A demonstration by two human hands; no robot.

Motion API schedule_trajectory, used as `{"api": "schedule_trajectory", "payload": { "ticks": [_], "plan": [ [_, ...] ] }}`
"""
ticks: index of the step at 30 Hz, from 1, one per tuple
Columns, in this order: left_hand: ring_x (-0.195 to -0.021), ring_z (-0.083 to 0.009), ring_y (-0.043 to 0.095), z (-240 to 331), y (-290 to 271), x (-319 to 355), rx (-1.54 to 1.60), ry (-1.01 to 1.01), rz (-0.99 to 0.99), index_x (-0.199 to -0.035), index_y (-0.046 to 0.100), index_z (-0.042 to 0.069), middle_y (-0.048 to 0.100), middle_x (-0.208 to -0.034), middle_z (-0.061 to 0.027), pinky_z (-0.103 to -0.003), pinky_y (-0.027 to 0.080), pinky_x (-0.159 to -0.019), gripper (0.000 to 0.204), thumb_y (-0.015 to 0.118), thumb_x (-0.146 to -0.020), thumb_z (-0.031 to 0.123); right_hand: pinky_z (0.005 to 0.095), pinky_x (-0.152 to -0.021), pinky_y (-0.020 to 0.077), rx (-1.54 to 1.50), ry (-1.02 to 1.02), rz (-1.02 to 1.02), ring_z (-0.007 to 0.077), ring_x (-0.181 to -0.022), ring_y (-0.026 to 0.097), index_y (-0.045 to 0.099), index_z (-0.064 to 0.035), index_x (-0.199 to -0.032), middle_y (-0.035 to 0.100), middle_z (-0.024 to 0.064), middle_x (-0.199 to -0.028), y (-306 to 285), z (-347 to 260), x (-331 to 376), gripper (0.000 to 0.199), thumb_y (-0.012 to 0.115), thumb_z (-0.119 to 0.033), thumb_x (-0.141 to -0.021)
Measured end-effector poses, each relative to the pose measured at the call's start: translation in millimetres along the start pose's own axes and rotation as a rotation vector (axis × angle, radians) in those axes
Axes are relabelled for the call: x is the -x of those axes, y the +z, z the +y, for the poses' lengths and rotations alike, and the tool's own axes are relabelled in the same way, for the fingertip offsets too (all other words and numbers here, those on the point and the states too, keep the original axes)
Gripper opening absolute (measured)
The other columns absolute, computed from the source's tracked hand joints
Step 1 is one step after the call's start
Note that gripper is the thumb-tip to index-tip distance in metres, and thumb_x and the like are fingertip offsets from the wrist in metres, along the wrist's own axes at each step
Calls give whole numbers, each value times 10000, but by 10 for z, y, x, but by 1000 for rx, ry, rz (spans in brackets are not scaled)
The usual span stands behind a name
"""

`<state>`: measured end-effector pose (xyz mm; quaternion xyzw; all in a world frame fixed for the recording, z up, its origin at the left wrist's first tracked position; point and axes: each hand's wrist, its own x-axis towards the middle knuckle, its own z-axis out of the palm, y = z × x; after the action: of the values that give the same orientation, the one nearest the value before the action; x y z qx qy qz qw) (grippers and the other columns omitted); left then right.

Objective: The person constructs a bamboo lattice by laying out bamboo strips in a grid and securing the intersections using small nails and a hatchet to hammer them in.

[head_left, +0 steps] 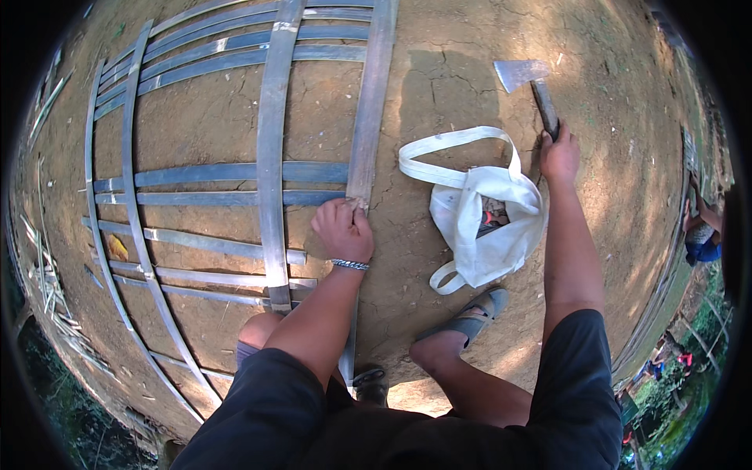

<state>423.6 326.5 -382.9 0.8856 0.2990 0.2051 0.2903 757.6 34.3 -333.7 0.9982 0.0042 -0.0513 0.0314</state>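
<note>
My right hand (560, 157) is wrapped round the wooden handle of a hatchet (544, 106), whose pale metal head points away from me, beyond a white cloth bag (501, 251). My left hand (345, 229) is closed, thumb and fingers pinched together. It rests against the broad long slat (368, 133) at the right side of a lattice of flat grey slats, where a cross slat (313, 197) meets it. Whatever the fingertips pinch is too small to make out. Another broad slat (272, 157) runs parallel, further left.
The bag lies open with its strap loops spread, small reddish and dark items inside. Narrow slats (137, 196) cross at the left, with a yellow leaf (117, 247) among them. Split sticks (59, 305) lie at the far left. A person (703, 227) is at the right edge.
</note>
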Motion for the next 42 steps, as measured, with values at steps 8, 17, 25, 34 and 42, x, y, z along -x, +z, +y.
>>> {"api": "schedule_trajectory", "payload": {
  "ticks": [8, 17, 25, 34, 42],
  "plan": [
    [-1018, -309, 578, 33, -26, 0, 21, -14, -17, -948, 655, 95, 624, -1018, -75, -477, 375, -931, 150, 716, -811, 95, 430, -789, 570, -460, -79, -181, 307, -898, 681, 495, -42, -1422, 662, 180, -1006, -291, -100, 228, 448, 532, -307, -1062],
    [-980, -304, 582, 22, -84, -16, 10, -16, 7, -941, 649, 99, 623, -989, -77, -455, 385, -891, 140, 718, -825, 63, 337, -665, 563, -1678, 57, -602, 170, -724, 626, 387, -45, -1355, 609, 86, -943, -881, -1159, 2500, 479, 679, -98, -979],
    [-996, -298, 583, 36, -79, -33, 27, -16, -3, -946, 670, 106, 626, -993, -66, -454, 386, -898, 120, 706, -833, 88, 514, -720, 537, -765, -350, -693, 452, -819, 687, 465, -45, -1367, 659, 234, -912, -357, -1108, 3184, 482, 685, -175, -958],
    [-1011, -302, 583, 38, -90, -35, 37, -18, 5, -940, 660, 107, 635, -994, -69, -457, 380, -899, 135, 697, -814, 73, 565, -886, 541, -702, -393, -578, 514, -1066, 660, 410, -69, -1487, 666, 309, -1216, -164, -1325, 3134, 566, 632, -196, -982],
    [-1006, -314, 579, 33, -104, -41, 28, -14, 12, -920, 623, 99, 630, -999, -77, -461, 377, -884, 156, 687, -784, 54, 532, -923, 549, -670, -405, -602, 491, -1112, 662, 440, -62, -1483, 646, 292, -1291, -194, -1447, 3046, 562, 640, -176, -970]
  ]
}}
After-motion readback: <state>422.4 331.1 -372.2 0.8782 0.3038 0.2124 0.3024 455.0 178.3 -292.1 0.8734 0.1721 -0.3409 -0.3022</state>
